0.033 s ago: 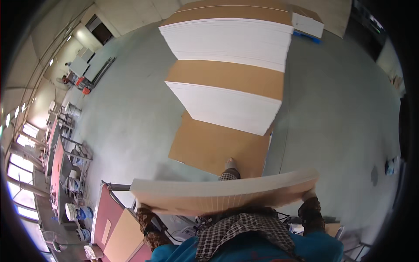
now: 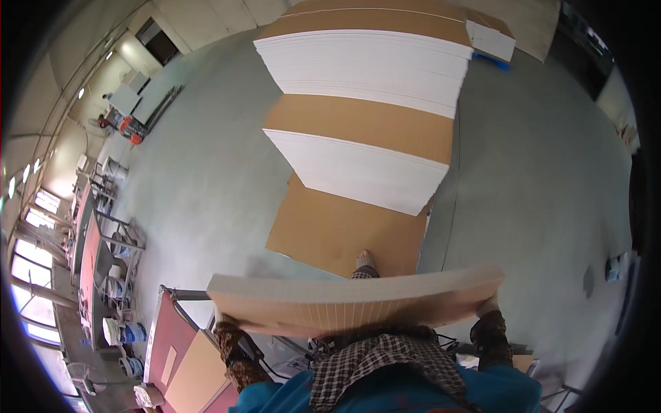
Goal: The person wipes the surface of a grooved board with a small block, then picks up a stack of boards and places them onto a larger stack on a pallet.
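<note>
A thick stack of cardboard sheets (image 2: 358, 292) spans the space in front of my body, brown on the near face with a pale far edge. Gripping its left end is my left hand (image 2: 224, 320), its fingers partly hidden by the sheets. At the right end my right hand (image 2: 488, 306) holds the same stack, and its fingers are largely hidden too. Patterned dark sleeves cover both forearms. Ahead, beyond a bare foot, a brown cardboard sheet (image 2: 330, 220) lies flat on the floor.
White-sided, brown-topped stacks, a lower one (image 2: 358, 168) and a taller one (image 2: 365, 65), stand ahead. A red table (image 2: 160, 330) with brown board on it is at my near left. Farther left are workbenches (image 2: 89, 268), buckets (image 2: 125, 332) and a pallet jack (image 2: 134, 129).
The held stack has shifted very slightly away from me, and the view has moved a little. Both hands keep their hold at its ends.
</note>
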Motion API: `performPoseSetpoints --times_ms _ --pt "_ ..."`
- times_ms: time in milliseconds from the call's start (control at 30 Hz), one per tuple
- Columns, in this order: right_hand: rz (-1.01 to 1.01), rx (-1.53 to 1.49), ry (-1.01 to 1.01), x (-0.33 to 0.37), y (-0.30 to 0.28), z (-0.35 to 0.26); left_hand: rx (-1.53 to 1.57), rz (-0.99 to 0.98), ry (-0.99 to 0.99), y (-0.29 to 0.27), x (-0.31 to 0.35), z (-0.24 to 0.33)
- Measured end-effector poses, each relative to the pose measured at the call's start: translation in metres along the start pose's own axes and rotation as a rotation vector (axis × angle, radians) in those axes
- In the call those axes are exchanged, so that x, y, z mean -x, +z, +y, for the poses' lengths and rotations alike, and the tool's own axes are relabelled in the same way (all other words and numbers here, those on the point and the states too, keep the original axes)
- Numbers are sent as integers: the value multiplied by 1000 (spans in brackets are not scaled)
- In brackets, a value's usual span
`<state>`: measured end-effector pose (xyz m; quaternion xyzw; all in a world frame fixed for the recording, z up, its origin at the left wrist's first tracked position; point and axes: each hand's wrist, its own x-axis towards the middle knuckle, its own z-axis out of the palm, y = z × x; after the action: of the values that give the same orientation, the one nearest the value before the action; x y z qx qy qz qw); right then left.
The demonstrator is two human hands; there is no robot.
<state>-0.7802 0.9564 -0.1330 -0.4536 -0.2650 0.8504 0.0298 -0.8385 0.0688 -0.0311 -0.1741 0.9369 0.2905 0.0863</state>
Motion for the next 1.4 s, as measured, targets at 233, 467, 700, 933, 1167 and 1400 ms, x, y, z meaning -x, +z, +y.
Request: performPoseSetpoints --times_ms 233,467,700,933,1167,1400 --pt "-102 249 -102 21 116 -57 -50 -145 6 1 -146 114" --pt "-129 419 -120 -27 166 -89 -249 -180 -151 4 -264 171" --pt "72 435 -66 -75 243 -134 -260 -247 -103 17 -363 233" --pt "-43 414 -47 -108 253 -160 -310 -178 1 52 -408 271" --pt "-28 543 -104 -123 260 -171 -409 -292 81 83 -446 282" --pt "0 751 -257 -119 277 -172 -127 -276 -181 127 -533 235"
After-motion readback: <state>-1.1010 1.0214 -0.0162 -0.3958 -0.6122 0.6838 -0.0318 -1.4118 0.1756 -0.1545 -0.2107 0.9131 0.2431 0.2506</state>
